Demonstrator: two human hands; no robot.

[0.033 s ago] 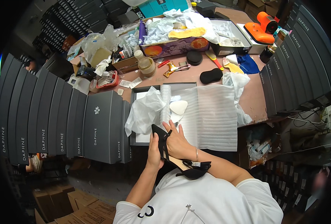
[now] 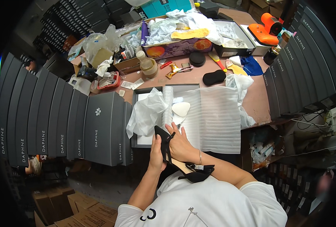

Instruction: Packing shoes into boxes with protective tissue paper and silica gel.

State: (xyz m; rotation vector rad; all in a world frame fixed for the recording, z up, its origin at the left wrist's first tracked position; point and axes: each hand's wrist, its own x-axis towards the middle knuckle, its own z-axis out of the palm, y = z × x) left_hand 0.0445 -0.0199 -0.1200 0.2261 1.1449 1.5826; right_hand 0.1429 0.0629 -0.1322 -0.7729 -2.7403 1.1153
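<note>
A black slingback high-heeled shoe (image 2: 195, 176) with a bow and a pale insole lies slanted before my chest, toe toward the lower right. My left hand (image 2: 157, 156) is closed round its heel end, thumb up along the black side. Against the shoe's thin strap rests my right hand (image 2: 183, 146), its fingers stretched out and apart; its thumb is hidden. Beyond the hands sits an open grey shoebox (image 2: 142, 145) holding crumpled white tissue (image 2: 147, 109). A foam sheet (image 2: 221, 121) spreads over its right side, with a white rounded pad (image 2: 181, 109) on it.
Upright grey shoeboxes (image 2: 104, 128) line the left; more boxes (image 2: 308, 64) stack at the right. Farther back are a glue bottle (image 2: 148, 66), a brush (image 2: 217, 61), a black oval pad (image 2: 214, 77), a purple carton (image 2: 179, 51) of paper and an orange device (image 2: 264, 32).
</note>
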